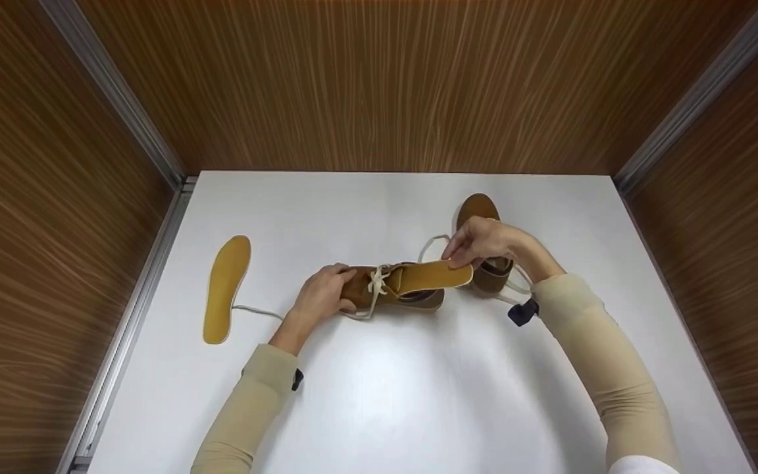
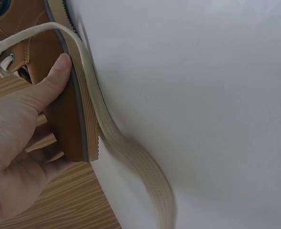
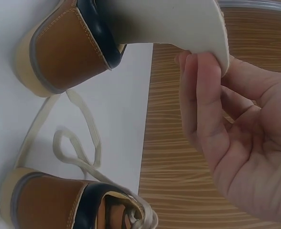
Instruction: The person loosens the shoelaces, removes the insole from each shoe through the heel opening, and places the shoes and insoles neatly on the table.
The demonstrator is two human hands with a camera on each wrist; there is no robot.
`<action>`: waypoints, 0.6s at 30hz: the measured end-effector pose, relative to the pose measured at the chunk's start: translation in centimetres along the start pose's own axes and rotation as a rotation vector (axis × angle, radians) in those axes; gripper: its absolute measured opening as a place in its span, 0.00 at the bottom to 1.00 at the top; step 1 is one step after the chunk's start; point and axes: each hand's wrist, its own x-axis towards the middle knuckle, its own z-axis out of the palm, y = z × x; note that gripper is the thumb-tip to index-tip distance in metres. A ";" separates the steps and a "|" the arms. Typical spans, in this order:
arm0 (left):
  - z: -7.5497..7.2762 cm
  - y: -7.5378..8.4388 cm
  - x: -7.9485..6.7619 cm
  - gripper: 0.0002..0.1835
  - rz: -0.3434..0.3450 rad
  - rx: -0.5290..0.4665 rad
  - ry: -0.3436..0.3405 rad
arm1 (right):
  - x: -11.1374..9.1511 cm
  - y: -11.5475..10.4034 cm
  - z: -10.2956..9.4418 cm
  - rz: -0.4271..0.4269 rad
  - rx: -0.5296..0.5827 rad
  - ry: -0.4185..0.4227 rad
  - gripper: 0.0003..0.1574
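A brown lace-up shoe (image 1: 359,288) lies across the middle of the white table, toe to the left. My left hand (image 1: 320,293) grips its toe, thumb on the near side in the left wrist view. Between the fingertips of my right hand (image 1: 481,242) is the heel end of a yellow insole (image 1: 428,276); its front part is inside the shoe's opening, hidden there. The insole's pale underside (image 3: 169,21) shows in the right wrist view, its heel end raised above the shoe's heel (image 3: 69,45). Cream laces (image 1: 378,282) are tied over the shoe's tongue.
A second yellow insole (image 1: 226,289) lies at the table's left. Behind my right hand sits the other brown shoe (image 1: 478,207), toe away, with loose laces (image 1: 517,282) beside it. Wood-grain panels (image 1: 379,85) enclose the white table (image 1: 379,408) at the back and sides.
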 end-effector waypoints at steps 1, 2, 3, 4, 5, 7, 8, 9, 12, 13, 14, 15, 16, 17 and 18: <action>0.0 0.0 0.0 0.43 0.000 0.000 0.000 | -0.1 0.1 -0.1 -0.003 0.004 0.001 0.18; 0.0 0.0 0.0 0.43 0.000 -0.001 0.000 | -0.3 0.2 -0.1 -0.007 0.005 0.003 0.18; 0.0 0.0 0.0 0.43 -0.001 -0.002 0.000 | -0.4 0.3 -0.2 -0.015 0.006 0.003 0.17; -0.1 0.0 0.0 0.44 -0.001 -0.004 0.000 | -0.5 0.4 -0.3 -0.025 0.003 0.004 0.17; -0.1 0.0 0.0 0.44 -0.003 -0.005 0.000 | -0.6 0.5 -0.4 -0.034 -0.001 0.006 0.17; 0.0 -0.1 0.0 0.43 -0.006 -0.008 0.000 | -0.9 0.7 -0.5 -0.047 -0.007 0.014 0.16; 0.0 -0.1 0.0 0.43 -0.007 -0.009 -0.001 | -1.1 0.8 -0.5 -0.052 -0.014 0.020 0.16; 0.0 -0.1 0.0 0.43 -0.009 -0.011 -0.002 | -1.2 1.0 -0.6 -0.054 -0.020 0.025 0.16; 0.0 -0.1 0.0 0.44 -0.010 -0.014 -0.003 | -1.7 1.3 -0.6 -0.056 -0.018 0.031 0.15; 0.0 0.0 0.0 0.44 -0.009 -0.017 -0.002 | -1.8 1.5 -0.6 -0.056 -0.014 0.031 0.16; 0.0 0.0 -0.1 0.44 -0.007 -0.019 0.001 | -1.9 1.6 -0.6 -0.057 -0.010 0.032 0.16; 0.0 0.0 -0.1 0.44 -0.004 -0.020 0.004 | -2.1 1.7 -0.7 -0.056 -0.006 0.031 0.16; 0.0 0.0 -0.1 0.44 -0.002 -0.022 0.008 | -2.2 1.8 -0.7 -0.059 0.000 0.028 0.16; 0.0 0.0 -0.1 0.44 -0.001 -0.023 0.010 | -2.3 1.9 -0.6 -0.060 0.002 0.028 0.16; 0.0 0.0 -0.1 0.44 -0.002 -0.026 0.011 | -2.4 2.0 -0.6 -0.063 0.005 0.027 0.16</action>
